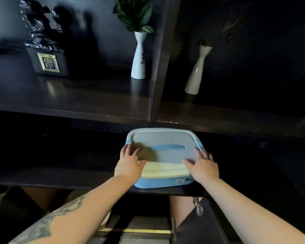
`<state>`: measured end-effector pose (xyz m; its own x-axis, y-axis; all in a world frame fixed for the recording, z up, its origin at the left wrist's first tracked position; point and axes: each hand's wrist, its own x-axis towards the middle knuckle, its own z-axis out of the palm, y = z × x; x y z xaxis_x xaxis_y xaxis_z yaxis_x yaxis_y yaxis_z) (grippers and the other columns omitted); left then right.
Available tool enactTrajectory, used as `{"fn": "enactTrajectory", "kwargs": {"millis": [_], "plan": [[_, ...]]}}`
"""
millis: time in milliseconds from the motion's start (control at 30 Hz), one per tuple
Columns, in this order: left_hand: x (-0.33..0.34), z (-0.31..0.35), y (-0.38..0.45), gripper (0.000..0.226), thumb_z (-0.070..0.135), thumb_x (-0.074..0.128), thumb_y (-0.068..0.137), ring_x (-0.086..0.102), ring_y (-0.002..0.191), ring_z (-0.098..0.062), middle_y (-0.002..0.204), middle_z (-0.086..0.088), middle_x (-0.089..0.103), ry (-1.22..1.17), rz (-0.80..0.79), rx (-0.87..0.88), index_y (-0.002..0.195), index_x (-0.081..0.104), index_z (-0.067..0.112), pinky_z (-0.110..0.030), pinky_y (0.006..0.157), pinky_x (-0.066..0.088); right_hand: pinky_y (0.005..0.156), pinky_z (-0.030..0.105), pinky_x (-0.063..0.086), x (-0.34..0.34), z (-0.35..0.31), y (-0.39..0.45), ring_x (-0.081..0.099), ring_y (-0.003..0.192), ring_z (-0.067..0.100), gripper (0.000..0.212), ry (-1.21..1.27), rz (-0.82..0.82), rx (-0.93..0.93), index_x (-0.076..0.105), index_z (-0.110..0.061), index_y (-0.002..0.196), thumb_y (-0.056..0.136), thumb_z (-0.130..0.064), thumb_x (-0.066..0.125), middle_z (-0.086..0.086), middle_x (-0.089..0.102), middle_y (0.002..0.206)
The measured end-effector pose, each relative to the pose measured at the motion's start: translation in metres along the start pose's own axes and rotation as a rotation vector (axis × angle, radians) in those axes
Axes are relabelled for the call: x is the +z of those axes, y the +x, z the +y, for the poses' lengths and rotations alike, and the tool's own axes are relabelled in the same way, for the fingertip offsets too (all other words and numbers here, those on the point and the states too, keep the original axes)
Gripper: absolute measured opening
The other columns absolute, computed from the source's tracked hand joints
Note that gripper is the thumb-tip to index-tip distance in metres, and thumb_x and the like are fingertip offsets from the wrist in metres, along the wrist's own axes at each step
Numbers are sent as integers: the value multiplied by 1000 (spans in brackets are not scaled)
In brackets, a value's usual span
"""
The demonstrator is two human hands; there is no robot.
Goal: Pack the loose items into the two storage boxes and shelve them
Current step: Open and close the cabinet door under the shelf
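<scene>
While set on lower shelf (77,173) near front edge, box (163,155) lain with long axis crosswise. Left hand (129,164) and right hand (202,166) spread flat, pressed on near corners, equally close; shelf depth directly ahead.

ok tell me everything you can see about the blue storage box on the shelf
The storage box looks plastic: a pale grey-white lid with a blue strip handle lying flat across its top, a cream band below, and a light blue base bearing a small label. The lid is on. It sits flat near the front edge of the lower dark wooden shelf. The left hand and right hand rest on its near corners, fingers spread.
</scene>
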<state>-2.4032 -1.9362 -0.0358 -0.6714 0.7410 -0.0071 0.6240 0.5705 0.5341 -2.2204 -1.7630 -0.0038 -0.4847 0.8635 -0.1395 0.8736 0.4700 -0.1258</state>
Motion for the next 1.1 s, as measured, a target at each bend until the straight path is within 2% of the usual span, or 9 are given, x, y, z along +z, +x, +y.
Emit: {"fn": "enactTrajectory", "kwargs": {"millis": [133,233,333,467,567,633,733,833,1100], "plan": [[4,0,12,64,24,47,90,15,141,-19,158,12,-12,-199,-1,-133,147,22,38,-31,80,44,116,39,21,-6,5,35,19,144,28,97,472,-136,164,9,-21,153,81,-54,65,9,16,158],[8,1,14,68,19,50,90,44,128,-28,159,-2,-7,-411,-18,-228,149,19,32,-35,93,46,109,39,34,-3,2,41,40,132,28,102,784,-90,258,22,-21,150,69,-34,84,12,37,146],[1,-5,12,68,15,60,87,45,125,-29,152,-9,20,-539,41,-248,147,30,25,-36,104,39,102,39,43,3,6,24,48,123,30,100,711,-19,264,35,-24,141,58,-45,87,9,48,136],[-17,-33,-15,73,16,66,85,43,123,-15,144,-5,37,-547,49,-171,147,29,28,-26,99,35,100,42,45,27,5,-22,52,117,29,105,853,103,225,36,-26,140,52,-45,89,8,50,129],[-32,-48,-60,69,11,69,82,58,111,-12,118,16,59,-682,119,-144,122,40,60,-36,93,48,97,43,46,50,-5,-68,50,117,27,104,922,163,202,35,-32,139,50,-49,87,4,49,125],[-39,-62,-95,75,8,70,79,60,100,-5,104,22,62,-722,164,-151,107,41,72,-33,87,51,97,44,46,67,-13,-103,49,119,26,104,960,195,195,33,-33,139,52,-47,87,2,49,128],[-39,-94,-147,75,15,74,78,54,112,-13,124,9,57,-702,195,-264,136,39,49,-39,98,46,98,40,45,96,-28,-161,48,121,20,99,1018,285,207,34,-35,138,55,-41,88,-6,50,129],[-36,-129,-186,77,20,77,76,53,110,-8,124,11,55,-681,234,-292,139,39,43,-28,92,45,97,34,41,119,-43,-205,45,115,8,97,1038,336,185,36,-39,136,55,-39,89,-17,47,123],[20,-181,-262,71,16,83,66,62,95,7,98,30,65,-769,198,-456,118,53,53,-15,79,50,72,11,44,187,-32,-250,57,94,-5,75,1006,179,103,47,-51,115,54,-35,89,-31,57,100]]}}
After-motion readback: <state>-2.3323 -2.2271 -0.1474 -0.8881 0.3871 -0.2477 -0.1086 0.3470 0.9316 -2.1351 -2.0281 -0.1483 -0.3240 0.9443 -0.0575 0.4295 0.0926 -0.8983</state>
